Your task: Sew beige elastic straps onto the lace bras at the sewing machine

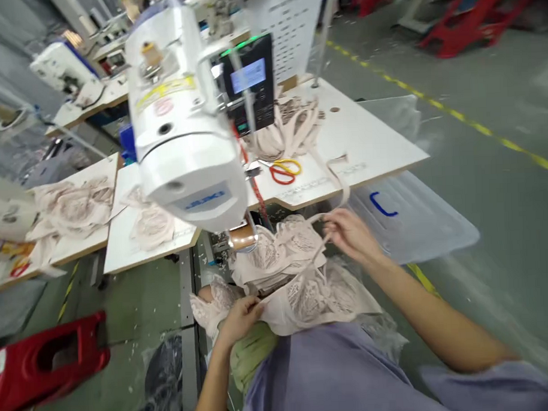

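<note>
Both hands are working the lace garment pile [289,271] in your lap, near the sewing machine [181,125]. Your left hand [239,319] is pinching its edge, your right hand [351,233] is gripping the strap [333,179]. Next you'd probably be feeding it under the needle.

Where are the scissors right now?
In the head view, the scissors lie on the white table, right of the sewing machine, just below the pile of lace pieces.

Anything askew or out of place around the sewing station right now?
A beige strap trails off the table edge down to the right hand. The left hand grips lace pieces heaped on the lap. Scraps litter the floor.
</note>
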Demonstrator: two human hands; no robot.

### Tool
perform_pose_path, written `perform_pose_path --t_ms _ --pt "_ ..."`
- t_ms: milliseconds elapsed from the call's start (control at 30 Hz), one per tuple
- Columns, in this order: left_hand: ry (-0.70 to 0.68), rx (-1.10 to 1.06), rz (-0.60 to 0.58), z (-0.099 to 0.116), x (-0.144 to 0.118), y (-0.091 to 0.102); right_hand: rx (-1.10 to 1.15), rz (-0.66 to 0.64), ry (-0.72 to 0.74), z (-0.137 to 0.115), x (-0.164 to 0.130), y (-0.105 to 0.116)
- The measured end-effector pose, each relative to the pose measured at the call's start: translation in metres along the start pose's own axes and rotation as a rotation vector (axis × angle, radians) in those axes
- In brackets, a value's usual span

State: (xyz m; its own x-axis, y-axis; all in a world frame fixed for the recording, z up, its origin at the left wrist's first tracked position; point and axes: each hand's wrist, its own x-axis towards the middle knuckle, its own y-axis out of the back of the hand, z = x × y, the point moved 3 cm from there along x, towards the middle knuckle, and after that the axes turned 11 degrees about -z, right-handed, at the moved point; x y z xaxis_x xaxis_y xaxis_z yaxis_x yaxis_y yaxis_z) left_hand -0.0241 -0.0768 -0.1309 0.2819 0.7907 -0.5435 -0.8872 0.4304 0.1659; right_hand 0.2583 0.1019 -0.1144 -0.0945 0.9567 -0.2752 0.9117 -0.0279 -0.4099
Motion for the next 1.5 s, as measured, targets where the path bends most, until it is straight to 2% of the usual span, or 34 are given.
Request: perform_pose_path --t_ms 67,167,233,300,400,433,500,533,633,667,733,800,933,1000,1133,1267,1500 --pt "0.066 0.065 0.120 -0.018 -0.025 0.025 0.020 0.125 0.096 -0.008 0.002 0.022" --pt "0.121 0.124 0.261 -0.033 -0.053 0.054 0.065 0.293 0.242 -0.038 0.000 0.045" --pt "0.120 0.132 0.345 -0.038 -0.060 0.066 0.116 0.379 0.319 -0.059 -0.001 0.057" --pt "0.107 0.118 0.481 -0.041 -0.060 0.073 0.177 0.430 0.396 -0.075 0.001 0.064" --pt "0.072 0.072 0.757 -0.041 -0.048 0.070 0.163 0.482 0.531 -0.087 0.000 0.060" --pt "0.052 0.061 0.836 -0.039 -0.043 0.066 0.080 0.458 0.542 -0.085 -0.003 0.053" --pt "0.000 0.062 0.928 -0.028 -0.030 0.056 -0.168 0.312 0.487 -0.073 -0.015 0.027" --pt "-0.035 0.077 0.936 -0.020 -0.025 0.050 -0.344 0.100 0.364 -0.061 -0.022 0.008" --pt "-0.168 0.158 0.825 0.014 -0.015 0.036 -0.542 -0.216 0.197 -0.022 -0.054 -0.041" --pt "-0.214 0.186 0.764 0.027 -0.014 0.033 -0.674 -0.421 0.138 -0.010 -0.064 -0.058" --pt "-0.290 0.230 0.643 0.052 -0.018 0.029 -0.848 -0.686 0.107 0.004 -0.081 -0.082" --pt "-0.333 0.263 0.526 0.073 -0.025 0.026 -0.960 -0.828 0.111 0.006 -0.090 -0.096" --pt "-0.323 0.337 0.290 0.095 -0.032 0.019 -1.081 -0.933 0.108 0.003 -0.094 -0.107" --pt "-0.326 0.425 0.259 0.097 -0.032 0.016 -1.131 -0.980 0.119 0.005 -0.094 -0.110" --pt "-0.402 0.566 0.355 0.093 -0.034 0.011 -1.162 -1.017 0.135 0.013 -0.092 -0.114" --pt "-0.483 0.649 0.463 0.089 -0.042 0.010 -1.063 -1.055 0.078 0.017 -0.088 -0.121" --pt "-0.490 0.589 0.462 0.088 -0.048 0.014 -0.985 -0.962 -0.003 0.015 -0.090 -0.128"
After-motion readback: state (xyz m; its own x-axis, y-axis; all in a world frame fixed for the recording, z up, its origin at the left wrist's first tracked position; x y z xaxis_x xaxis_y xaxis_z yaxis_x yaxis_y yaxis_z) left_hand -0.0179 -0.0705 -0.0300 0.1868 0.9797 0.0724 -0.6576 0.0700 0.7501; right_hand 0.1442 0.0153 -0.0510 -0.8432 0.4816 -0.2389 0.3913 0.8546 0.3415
